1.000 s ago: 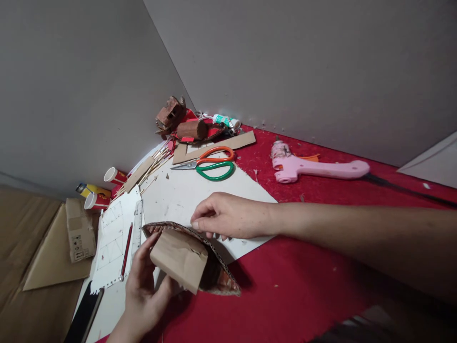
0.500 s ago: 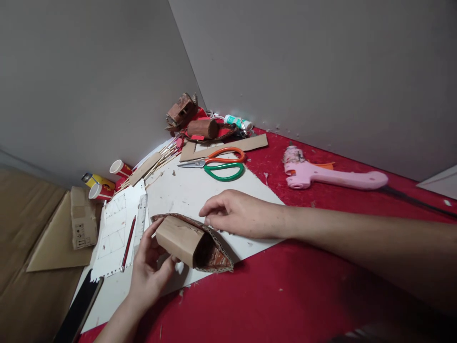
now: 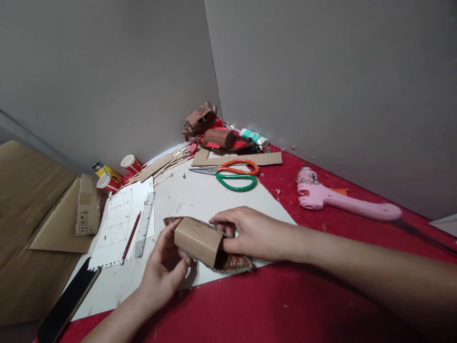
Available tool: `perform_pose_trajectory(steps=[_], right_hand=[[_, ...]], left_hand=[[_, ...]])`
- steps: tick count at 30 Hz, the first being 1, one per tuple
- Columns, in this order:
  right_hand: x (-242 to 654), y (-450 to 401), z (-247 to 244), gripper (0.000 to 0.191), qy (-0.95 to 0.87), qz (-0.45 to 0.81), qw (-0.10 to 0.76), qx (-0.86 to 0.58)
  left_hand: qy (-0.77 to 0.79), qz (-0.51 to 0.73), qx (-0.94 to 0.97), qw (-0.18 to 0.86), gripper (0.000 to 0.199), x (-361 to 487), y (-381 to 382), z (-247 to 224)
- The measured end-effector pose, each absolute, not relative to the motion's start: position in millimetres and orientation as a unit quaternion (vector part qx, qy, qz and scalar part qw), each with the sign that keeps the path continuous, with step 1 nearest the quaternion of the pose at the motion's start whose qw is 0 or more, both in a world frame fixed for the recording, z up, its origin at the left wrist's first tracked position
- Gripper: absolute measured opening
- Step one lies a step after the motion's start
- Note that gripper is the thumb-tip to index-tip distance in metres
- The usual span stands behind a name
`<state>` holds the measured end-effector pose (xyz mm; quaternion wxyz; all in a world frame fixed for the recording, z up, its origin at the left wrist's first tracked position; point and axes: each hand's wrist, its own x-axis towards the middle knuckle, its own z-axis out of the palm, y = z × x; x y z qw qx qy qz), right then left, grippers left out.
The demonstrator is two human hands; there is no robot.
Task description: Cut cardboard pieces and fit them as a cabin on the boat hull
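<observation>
A small cardboard boat [image 3: 235, 263] with pointed ends and a tan folded cardboard cover [image 3: 198, 240] over its middle is between my hands, above the edge of the white sheet. My left hand [image 3: 164, 264] grips its left part, fingers at the far side and thumb near the close edge. Reaching in from the right, my right hand [image 3: 250, 232] has its fingers bent around the far rim, with the thumb at the open right end of the cover; the thumb's tip is hidden there.
Scissors [image 3: 237, 175] lie beyond the boat, a pink glue gun [image 3: 342, 199] at the right. A ruler [image 3: 144, 231], pencil [image 3: 131, 238], drawing [image 3: 116, 228] and phone [image 3: 67, 302] are at the left. Farther back are sticks [image 3: 167, 164], paper cups [image 3: 108, 183] and two brown models [image 3: 218, 138].
My right hand has come onto the boat, its fingers now at the far rim and cover end. The camera view has shifted, so everything appears moved. My left hand still holds the boat.
</observation>
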<state>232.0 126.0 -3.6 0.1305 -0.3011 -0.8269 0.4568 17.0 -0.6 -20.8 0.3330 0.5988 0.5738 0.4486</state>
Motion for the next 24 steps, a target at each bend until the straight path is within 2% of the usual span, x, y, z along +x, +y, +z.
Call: perform_pose_trajectory(steps=[5,9,16,24], right_hand=[[228.7,120.4,-5.6,0.020,-0.869,0.359,0.137,-0.312],[227.9,116.7,-7.3,0.028,-0.885,0.319,0.132,-0.311],[228.3,114.3,-7.1,0.015,-0.888,0.325,0.096,-0.311],[226.9,115.0,-15.8,0.010,-0.887,0.331,0.115,-0.300]], left_hand=[[0.545,0.457,0.631,0.311,0.054,25.6,-6.6,-24.6],[0.531,0.446,0.658,0.293,0.059,26.4,-10.0,-27.8],[0.527,0.406,0.687,0.293,0.066,26.0,-14.3,-31.0],[0.520,0.438,0.676,0.284,0.072,26.6,-10.9,-33.3]])
